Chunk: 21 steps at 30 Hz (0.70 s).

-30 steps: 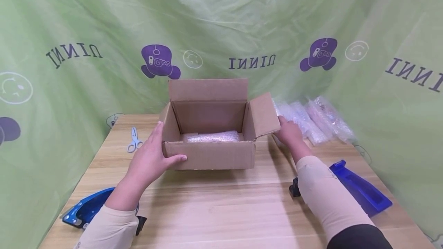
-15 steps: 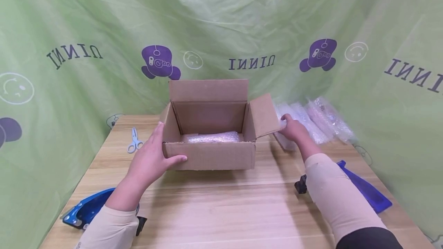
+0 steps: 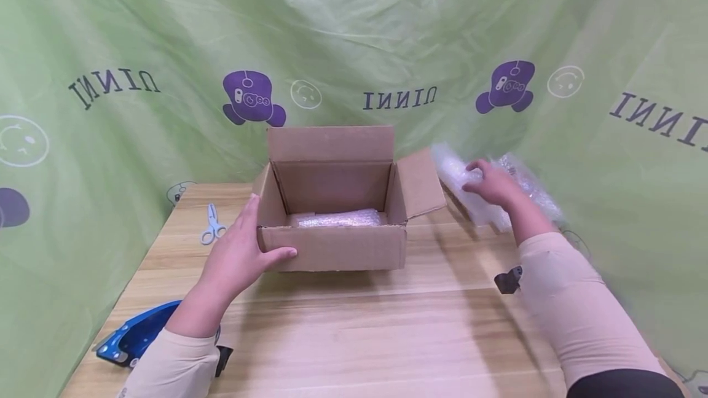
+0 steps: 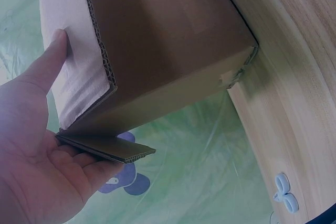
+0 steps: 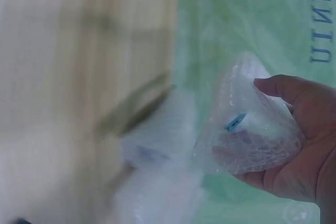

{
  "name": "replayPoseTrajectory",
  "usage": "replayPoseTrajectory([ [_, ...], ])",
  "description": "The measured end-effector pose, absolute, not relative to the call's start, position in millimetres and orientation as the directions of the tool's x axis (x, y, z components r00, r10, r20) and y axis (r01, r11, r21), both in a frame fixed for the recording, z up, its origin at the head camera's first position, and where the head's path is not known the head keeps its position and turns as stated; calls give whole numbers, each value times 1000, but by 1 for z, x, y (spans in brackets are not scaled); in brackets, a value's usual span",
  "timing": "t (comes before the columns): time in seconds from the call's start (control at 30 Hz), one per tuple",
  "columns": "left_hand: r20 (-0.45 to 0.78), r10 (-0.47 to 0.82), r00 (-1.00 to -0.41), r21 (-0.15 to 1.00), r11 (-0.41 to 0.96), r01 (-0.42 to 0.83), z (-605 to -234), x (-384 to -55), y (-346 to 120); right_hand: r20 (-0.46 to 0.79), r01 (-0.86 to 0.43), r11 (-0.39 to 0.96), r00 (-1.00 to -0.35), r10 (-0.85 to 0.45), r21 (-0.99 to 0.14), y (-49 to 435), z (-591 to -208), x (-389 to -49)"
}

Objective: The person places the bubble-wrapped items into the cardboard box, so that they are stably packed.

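My left hand [image 3: 239,250] grips an open cardboard box [image 3: 332,249] at its near left corner, thumb on the front and fingers along the left side. The left wrist view shows that thumb on the front panel and the fingers under a side flap [image 4: 105,146]. A bubble-wrapped package [image 3: 337,218] lies inside the box. To the right of it, my right hand [image 3: 496,186] holds another bubble-wrapped package [image 5: 252,124] between thumb and fingers, over the packages at the back right. A small blue mark [image 5: 235,122] shows through its wrap.
Several bubble-wrapped packages [image 3: 531,186] lie at the table's back right, partly behind my right hand. Pale blue scissors [image 3: 212,226] rest left of the box. A blue plastic tool [image 3: 138,333] lies by my left forearm. A green printed cloth [image 3: 343,35] hangs around the table [image 3: 354,330].
My right hand has moved right, away from the box's right flap, and has raised a bubble-wrapped package. My right sleeve now covers the blue object at right. The left hand stays on the box.
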<state>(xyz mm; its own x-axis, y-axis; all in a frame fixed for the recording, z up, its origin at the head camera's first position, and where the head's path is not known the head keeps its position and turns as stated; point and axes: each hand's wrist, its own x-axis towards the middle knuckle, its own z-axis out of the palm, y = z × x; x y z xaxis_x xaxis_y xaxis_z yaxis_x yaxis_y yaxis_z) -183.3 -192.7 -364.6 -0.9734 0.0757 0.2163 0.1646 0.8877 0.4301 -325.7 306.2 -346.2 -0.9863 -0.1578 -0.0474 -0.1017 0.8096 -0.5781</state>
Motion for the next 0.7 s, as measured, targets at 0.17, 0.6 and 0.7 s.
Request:
replayPoseTrajectory([
  [0.17, 222, 76, -972, 425, 890, 167, -364, -184, -193, -48, -108, 784, -984, -172, -612, 310, -319, -321],
  [0.6, 213, 76, -974, 426, 890, 163, -364, -183, -193, 97, -203, 791, -979, -180, -577, 299, -251, -305],
  [0.7, 214, 78, -974, 426, 889, 165, -364, -183, -193, 136, -234, 786, -972, -190, -572, 291, -240, -301],
])
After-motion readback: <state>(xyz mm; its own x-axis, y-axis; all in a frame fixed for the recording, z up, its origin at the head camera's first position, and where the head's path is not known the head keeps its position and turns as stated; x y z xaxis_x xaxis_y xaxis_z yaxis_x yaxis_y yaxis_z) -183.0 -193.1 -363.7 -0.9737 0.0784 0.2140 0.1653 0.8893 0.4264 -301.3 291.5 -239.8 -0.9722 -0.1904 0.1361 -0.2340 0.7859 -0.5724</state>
